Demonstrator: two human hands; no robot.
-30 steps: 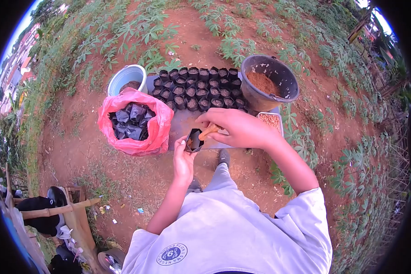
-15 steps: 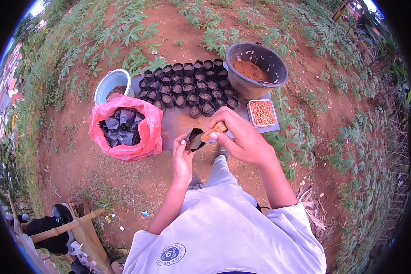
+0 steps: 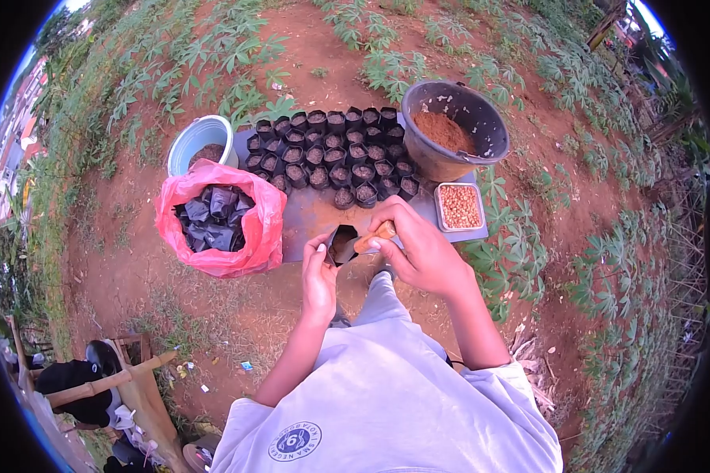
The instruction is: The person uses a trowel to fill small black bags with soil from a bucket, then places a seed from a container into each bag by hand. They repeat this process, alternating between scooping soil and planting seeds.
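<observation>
In the head view, the left hand point(image 3: 319, 272) is gripping a small black planting bag point(image 3: 341, 243) by its near edge, holding it open and raised just above the front edge of the grey surface point(image 3: 312, 217). The right hand point(image 3: 418, 246) is closing around an orange-brown scoop point(image 3: 375, 236), whose tip is resting at the bag's mouth. Behind the hands, rows of filled black bags point(image 3: 331, 154) are standing on the surface, touching one another. A dark bucket point(image 3: 455, 130) holding reddish soil is sitting at the right end, with a small tray of seeds point(image 3: 459, 206) just in front of it. A pink sack point(image 3: 219, 217) of empty black bags is lying to the left, beside a pale blue bucket point(image 3: 199, 142).
</observation>
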